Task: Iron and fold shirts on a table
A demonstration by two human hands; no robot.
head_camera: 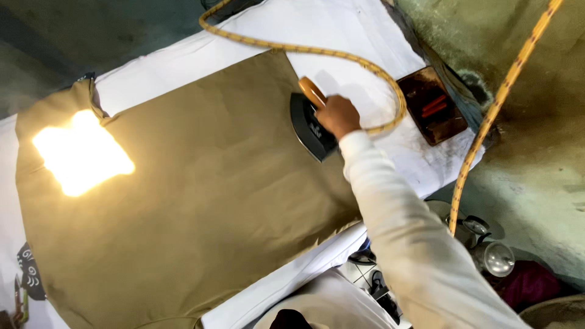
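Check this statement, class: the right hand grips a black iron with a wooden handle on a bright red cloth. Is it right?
One detail is wrong: the cloth is olive-brown, not red. The head view shows the right hand gripping the black iron by its wooden handle on that cloth.

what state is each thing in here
right hand: fingers closed round the iron's handle
iron: flat on the cloth, gripped by its wooden handle
tan cloth: spread flat over the white sheet, one bright sunlit patch
yellow cord: slack, looped across the sheet behind the iron
brown rest plate: lying on the sheet's edge, nothing on it
left hand: not in view
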